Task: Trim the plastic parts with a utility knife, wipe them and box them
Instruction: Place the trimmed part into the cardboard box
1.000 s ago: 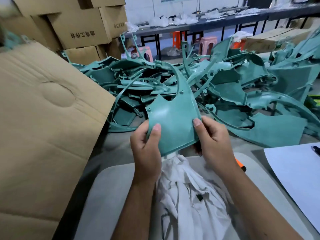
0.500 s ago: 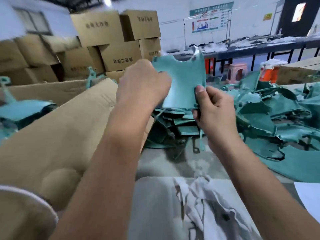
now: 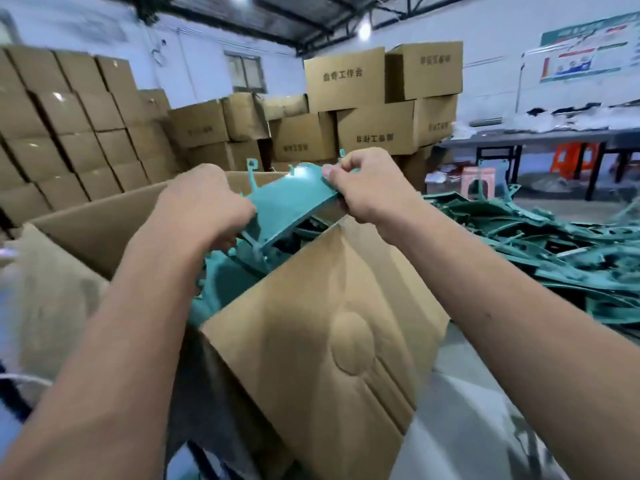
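Note:
Both hands hold one teal plastic part (image 3: 287, 202) over the open cardboard box (image 3: 332, 327). My left hand (image 3: 204, 202) grips its left edge, with the fingers hidden behind the part. My right hand (image 3: 367, 181) pinches its far right edge between thumb and fingers. The part is tilted, its low end toward the box opening. Other teal parts (image 3: 221, 289) lie inside the box. No utility knife is visible.
A heap of teal parts (image 3: 554, 247) covers the table on the right. Stacked cardboard cartons (image 3: 377, 109) fill the back and left. A long dark bench (image 3: 540, 140) and pink and orange stools stand at the far right.
Both hands carried the teal part from the table, up and to the left, until it came over the open box. The view swung left with them, away from the white cloth.

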A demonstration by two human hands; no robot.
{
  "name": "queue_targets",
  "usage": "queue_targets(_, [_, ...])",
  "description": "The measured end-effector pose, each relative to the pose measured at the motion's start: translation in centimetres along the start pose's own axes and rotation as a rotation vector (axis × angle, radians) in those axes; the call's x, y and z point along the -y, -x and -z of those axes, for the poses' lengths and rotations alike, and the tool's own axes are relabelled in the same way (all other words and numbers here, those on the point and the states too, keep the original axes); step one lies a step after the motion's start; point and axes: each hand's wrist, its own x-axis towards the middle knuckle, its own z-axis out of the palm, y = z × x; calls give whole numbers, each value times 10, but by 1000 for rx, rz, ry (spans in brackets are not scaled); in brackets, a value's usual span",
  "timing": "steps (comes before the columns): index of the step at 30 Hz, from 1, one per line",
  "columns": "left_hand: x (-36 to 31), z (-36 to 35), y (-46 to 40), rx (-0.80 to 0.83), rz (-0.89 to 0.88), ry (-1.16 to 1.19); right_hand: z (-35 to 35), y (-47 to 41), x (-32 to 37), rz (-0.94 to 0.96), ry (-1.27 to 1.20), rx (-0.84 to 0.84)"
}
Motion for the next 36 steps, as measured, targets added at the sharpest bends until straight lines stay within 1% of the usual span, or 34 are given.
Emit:
queue_targets(1, [11, -1, -3, 4, 20, -33, -9, -4, 5, 13, 53, 57])
queue_targets(2, [19, -3, -6, 13, 36, -59, -17, -8, 9, 41, 159, 121])
queue_targets(4, [28, -10, -11, 50, 65, -74, -30, -12, 14, 134, 557, 213])
queue_targets(5, [32, -14, -14, 73, 74, -77, -36, -12, 15, 173, 762, 222])
queue_targets(6, [34, -17, -17, 101, 80, -81, -40, -10, 15, 194, 900, 219])
queue_targets(7, [35, -20, -19, 129, 82, -89, -43, -9, 13, 196, 964, 210])
queue_targets(9, [34, -22, -22, 150, 61, -127, -43, -9, 8, 187, 940, 139])
queue_targets(12, [21, -13, -18, 30, 1, -232, -34, -6, 0, 205, 762, -2])
queue_targets(15, [-13, -6, -2, -64, -80, -231, -14, 9, -13, 280, 545, -140])
queue_targets(18, [-73, -22, 26, -168, -274, -104, 18, 33, -36, 259, 370, -292])
queue_targets(20, [-118, -49, 56, -216, -434, 70, 44, 56, -59, 180, 284, -341])
queue_targets(21, [-139, -67, 72, -218, -488, 170, 58, 69, -71, 129, 283, -349])
queue_targets(23, [-173, -103, 100, -160, -560, 330, 87, 92, -101, 48, 342, -349])
queue_targets(25, [-197, -144, 119, -32, -582, 433, 122, 112, -131, -56, 465, -378])
queue_targets(26, [-206, -166, 126, 50, -562, 462, 139, 120, -147, -142, 532, -390])
queue_targets(28, [-215, -208, 134, 221, -497, 484, 168, 133, -174, -296, 588, -417])
queue_targets(30, [-221, -247, 139, 361, -456, 473, 193, 139, -193, -409, 610, -423])
queue_targets(31, [-224, -263, 140, 406, -444, 463, 202, 139, -202, -446, 656, -409])
queue_targets(33, [-230, -289, 139, 448, -413, 446, 214, 133, -213, -466, 787, -379])
queue_targets(34, [-235, -300, 137, 459, -402, 438, 219, 127, -218, -437, 843, -385])
queue_targets(36, [-247, -318, 130, 469, -398, 439, 230, 114, -223, -304, 968, -466])
